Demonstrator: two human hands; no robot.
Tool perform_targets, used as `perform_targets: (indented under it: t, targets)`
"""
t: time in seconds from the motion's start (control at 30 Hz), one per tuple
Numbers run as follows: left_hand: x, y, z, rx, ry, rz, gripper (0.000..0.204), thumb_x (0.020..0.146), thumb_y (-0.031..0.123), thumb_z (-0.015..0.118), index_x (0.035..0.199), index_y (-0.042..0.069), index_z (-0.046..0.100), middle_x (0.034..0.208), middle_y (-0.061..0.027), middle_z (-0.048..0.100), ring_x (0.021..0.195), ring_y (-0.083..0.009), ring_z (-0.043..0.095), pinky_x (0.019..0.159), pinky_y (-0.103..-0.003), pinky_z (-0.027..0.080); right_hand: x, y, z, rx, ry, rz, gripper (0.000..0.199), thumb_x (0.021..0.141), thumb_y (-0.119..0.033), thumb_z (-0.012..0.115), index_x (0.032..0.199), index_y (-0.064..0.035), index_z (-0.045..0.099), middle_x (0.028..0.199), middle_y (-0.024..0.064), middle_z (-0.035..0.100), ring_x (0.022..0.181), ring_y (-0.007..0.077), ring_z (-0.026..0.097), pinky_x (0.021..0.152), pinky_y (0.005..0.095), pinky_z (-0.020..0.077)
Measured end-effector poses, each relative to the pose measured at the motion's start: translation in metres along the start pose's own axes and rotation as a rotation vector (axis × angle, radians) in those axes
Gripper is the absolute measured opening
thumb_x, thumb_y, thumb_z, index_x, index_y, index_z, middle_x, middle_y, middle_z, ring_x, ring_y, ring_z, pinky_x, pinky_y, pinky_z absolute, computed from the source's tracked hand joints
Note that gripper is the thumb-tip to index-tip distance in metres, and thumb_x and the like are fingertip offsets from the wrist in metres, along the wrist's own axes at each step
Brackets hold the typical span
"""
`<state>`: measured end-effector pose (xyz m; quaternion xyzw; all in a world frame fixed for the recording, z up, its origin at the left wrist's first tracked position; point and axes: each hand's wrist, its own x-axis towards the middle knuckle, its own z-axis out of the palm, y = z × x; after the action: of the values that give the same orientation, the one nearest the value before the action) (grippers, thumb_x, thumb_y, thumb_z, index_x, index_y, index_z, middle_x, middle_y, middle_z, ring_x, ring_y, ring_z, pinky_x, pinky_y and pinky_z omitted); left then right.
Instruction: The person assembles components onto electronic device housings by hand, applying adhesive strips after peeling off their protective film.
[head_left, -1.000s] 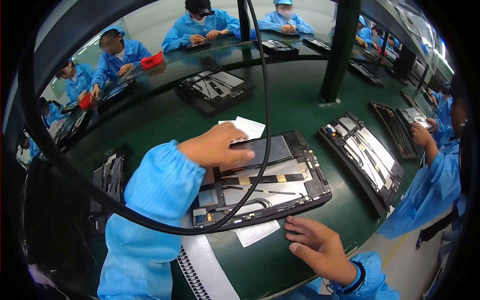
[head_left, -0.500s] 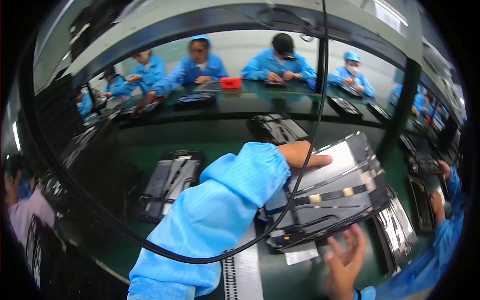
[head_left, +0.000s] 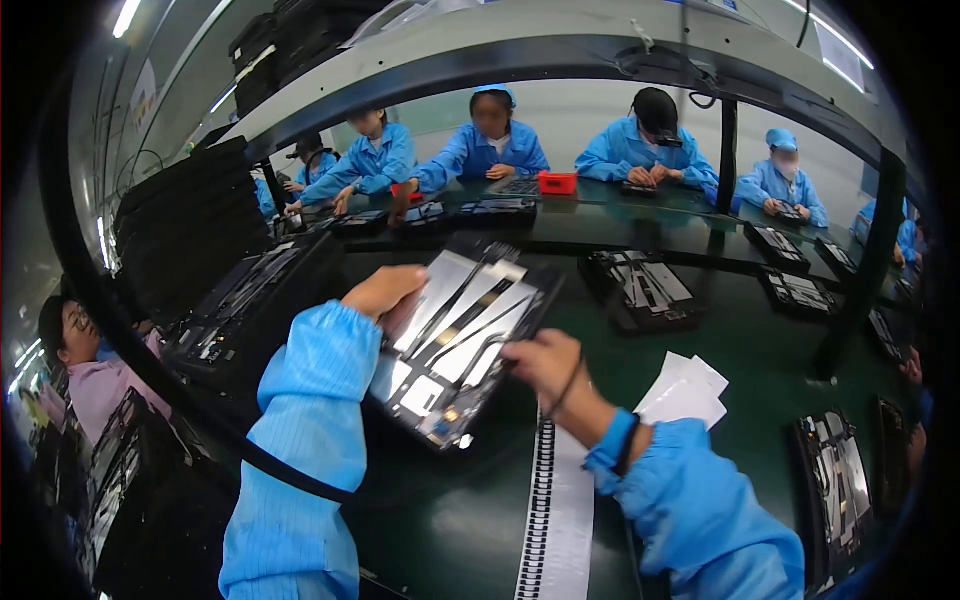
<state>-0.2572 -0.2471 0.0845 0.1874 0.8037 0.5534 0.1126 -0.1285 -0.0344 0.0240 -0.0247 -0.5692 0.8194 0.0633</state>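
Both my hands hold an opened tablet (head_left: pixel 470 310), tilted above the table, its inside facing me with pale silver panels, dark ribbon cables and a black frame. My left hand (head_left: pixel 388 290) grips its upper left edge with the thumb on the face. At the right edge, my right hand (head_left: pixel 548 368) is closed on it, fingers curled round the rim. Under and in front of it lies a white spiral-bound booklet (head_left: pixel 560 520). White paper sheets (head_left: pixel 685 390) lie beside my right wrist.
Another opened tablet in a black tray (head_left: pixel 645 288) lies beyond, and one more tray (head_left: pixel 835 490) sits at right. On the left, a black stack (head_left: pixel 240 305) bears tablet parts. A black cable (head_left: pixel 285 485) arcs across the view. Co-workers in blue sit across the green table (head_left: pixel 440 540).
The tablet has moved left across the table and turned. My right hand, open below it before, now grips its right edge. The view has swung left.
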Motion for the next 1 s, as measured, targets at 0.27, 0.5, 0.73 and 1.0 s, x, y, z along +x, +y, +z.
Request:
perform_targets:
  t: [0.27, 0.5, 0.73, 1.0]
  targets:
    - [-0.017, -0.097, -0.032, 0.636, 0.312, -0.085, 0.033, 0.085, 0.025, 0.05, 0.094, -0.006, 0.057, 0.087, -0.0135, 0.062, 0.08, -0.0214, 0.058, 0.069, -0.033, 0.043, 0.032, 0.074, 0.043, -0.59, 0.009, -0.113, 0.053, 0.066, -0.026, 0.064, 0.104, 0.007, 0.048, 0.11, 0.0263, 0.041, 0.108, 0.0402, 0.036, 0.093, 0.0442, 0.0297]
    - [-0.02, -0.088, 0.003, 0.679, 0.271, 0.028, 0.036, 0.082, 0.029, 0.049, 0.095, -0.005, 0.052, 0.092, -0.0256, 0.057, 0.088, -0.0406, 0.054, 0.074, -0.041, 0.042, 0.027, 0.086, 0.065, -0.718, 0.182, -0.213, 0.092, 0.065, -0.033, 0.068, 0.121, 0.0212, 0.019, 0.121, 0.0332, 0.031, 0.113, 0.0442, 0.031, 0.097, 0.0447, 0.0253]
    - [-0.011, -0.061, 0.029, 1.062, 0.299, 0.038, 0.062, 0.077, 0.03, 0.057, 0.125, -0.002, 0.035, 0.126, -0.0253, 0.035, 0.114, -0.0411, 0.035, 0.095, -0.048, 0.028, 0.036, 0.031, -0.003, -0.643, -0.25, -0.041, 0.055, 0.065, -0.031, 0.067, 0.097, 0.0126, 0.054, 0.092, 0.0246, 0.058, 0.085, 0.0329, 0.057, 0.078, 0.0344, 0.0452]
    - [0.092, 0.04, 0.182, 0.785, -0.02, 0.189, 0.04, 0.071, 0.036, 0.062, 0.09, 0.0, 0.064, 0.088, -0.0196, 0.062, 0.085, -0.0323, 0.06, 0.079, -0.036, 0.046, 0.023, -0.03, -0.139, -0.611, 0.173, -0.035, 0.022, 0.066, -0.016, 0.065, 0.074, 0.0039, 0.063, 0.068, 0.0109, 0.061, 0.063, 0.0195, 0.057, 0.059, 0.0294, 0.0435]
